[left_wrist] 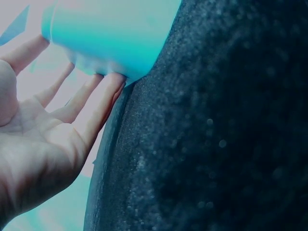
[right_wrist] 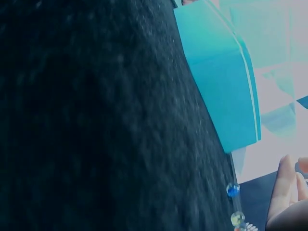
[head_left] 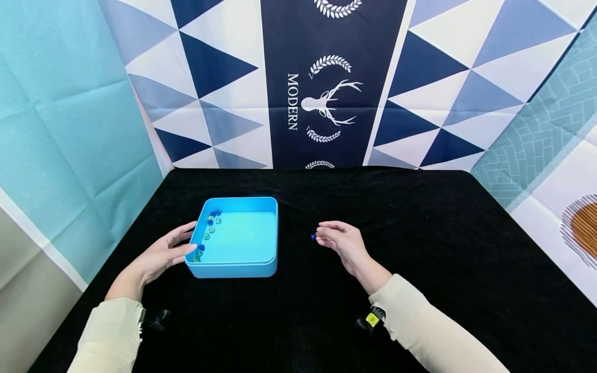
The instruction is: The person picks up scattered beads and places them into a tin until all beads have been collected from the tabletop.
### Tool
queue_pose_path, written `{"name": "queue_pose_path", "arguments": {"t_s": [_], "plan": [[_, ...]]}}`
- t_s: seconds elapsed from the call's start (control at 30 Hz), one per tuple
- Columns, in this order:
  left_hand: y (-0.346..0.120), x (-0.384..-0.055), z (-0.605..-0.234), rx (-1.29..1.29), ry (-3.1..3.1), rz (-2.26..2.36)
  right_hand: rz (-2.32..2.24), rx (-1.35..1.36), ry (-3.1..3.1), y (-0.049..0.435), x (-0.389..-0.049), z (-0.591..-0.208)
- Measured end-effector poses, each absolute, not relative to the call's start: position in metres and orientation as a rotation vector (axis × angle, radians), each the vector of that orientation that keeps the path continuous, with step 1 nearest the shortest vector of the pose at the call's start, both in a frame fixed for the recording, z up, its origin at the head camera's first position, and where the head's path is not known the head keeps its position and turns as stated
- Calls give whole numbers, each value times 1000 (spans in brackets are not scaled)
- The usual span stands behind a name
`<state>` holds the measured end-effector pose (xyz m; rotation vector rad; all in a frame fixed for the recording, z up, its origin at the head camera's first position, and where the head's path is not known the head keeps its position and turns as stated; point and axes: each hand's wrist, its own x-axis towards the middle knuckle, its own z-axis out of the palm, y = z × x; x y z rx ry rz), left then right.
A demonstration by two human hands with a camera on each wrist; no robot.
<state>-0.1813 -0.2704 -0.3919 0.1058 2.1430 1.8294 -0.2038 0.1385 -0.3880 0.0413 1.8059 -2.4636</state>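
Observation:
A light-blue open box [head_left: 240, 269] stands on the black cloth, left of centre. Several blue and clear glass marbles [head_left: 212, 229] lie inside along its left wall. My left hand [head_left: 160, 255] is at that side, thumb at the near left corner. In the left wrist view its extended fingertips touch the outer wall. To the right of the box, my right hand [head_left: 342, 243] hovers low over the cloth, fingers slightly bent. Just left of its fingertips is a blue marble [head_left: 313, 237]. The right wrist view also shows a clear yellowish marble [right_wrist: 237, 219] near this hand; I see nothing held.
Black cloth [head_left: 298, 321] covers the table and reaches back to a patterned hanging [head_left: 322, 150]. A light-blue drape [head_left: 70, 129] hangs on the left, another patterned cloth [head_left: 550, 155] on the right. Both wrists carry small dark devices.

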Motion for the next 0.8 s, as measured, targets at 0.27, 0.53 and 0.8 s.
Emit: {"name": "queue_pose_path", "arguments": {"t_s": [0.27, 0.53, 0.8], "plan": [[-271, -181, -394, 113, 2158, 1817, -2408, 124, 1791, 155, -214, -392], [-272, -183, -396, 112, 2150, 1820, -2269, 180, 1787, 173, -230, -397], [-274, -185, -396, 127, 2143, 1831, -2164, 219, 1815, 178, -239, -401]]}}
